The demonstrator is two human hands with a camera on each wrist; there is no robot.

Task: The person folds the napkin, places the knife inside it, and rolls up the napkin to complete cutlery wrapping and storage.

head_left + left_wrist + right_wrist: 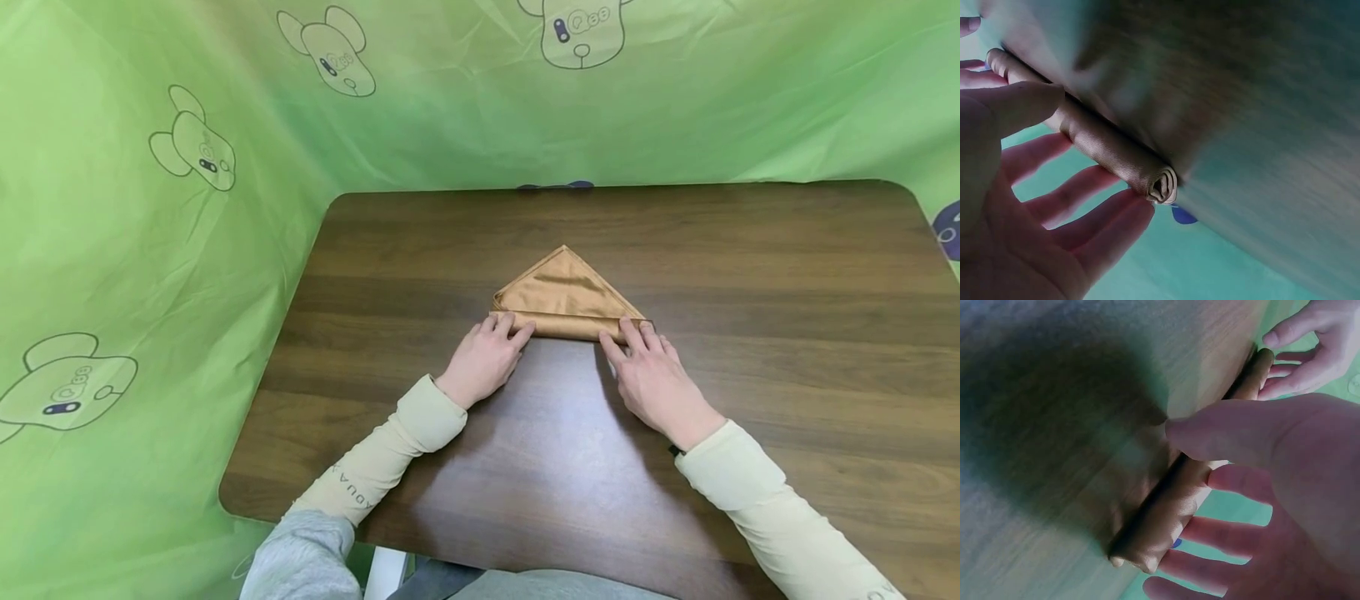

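A golden-brown satin cloth (566,287) lies on the table, its far part a flat triangle pointing away from me. Its near edge is wound into a tight roll (573,326), and a spiral of layers shows at the roll's end in the left wrist view. My left hand (485,357) touches the roll's left end, fingers spread and fairly straight. At the right end, my right hand (657,379) rests its extended fingertips on the roll. Both thumbs are on the near side, toward my body. In the right wrist view the thumb (1222,431) hides part of the roll.
The brown wood-grain table (360,275) has rounded corners. Green sheeting (450,108) printed with cartoon animal heads hangs behind it and on the left. Below the table's front edge a white leg-like bar (387,573) shows.
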